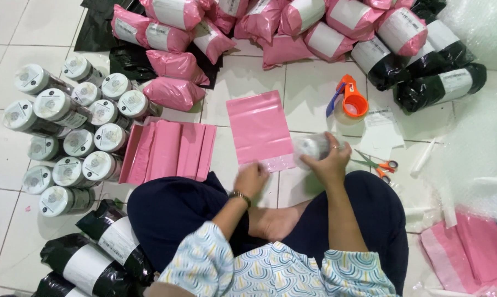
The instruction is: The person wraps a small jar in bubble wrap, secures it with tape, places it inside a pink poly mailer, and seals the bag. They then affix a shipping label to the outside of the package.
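Observation:
I sit cross-legged on a white tiled floor. My right hand (330, 159) grips a bubble-wrapped jar (313, 146), held just right of a flat pink mailer bag (259, 127) lying on the tiles in front of me. My left hand (251, 177) rests at the bag's near open edge, fingers bent and touching the clear flap there. A watch sits on my left wrist.
Several grey-lidded jars (72, 137) stand at the left beside a stack of pink mailers (168, 151). Packed pink parcels (177, 66) and black parcels (424, 60) pile at the back. An orange tape dispenser (352, 100), scissors (377, 164), paper labels (381, 132) and bubble wrap (474, 159) lie right.

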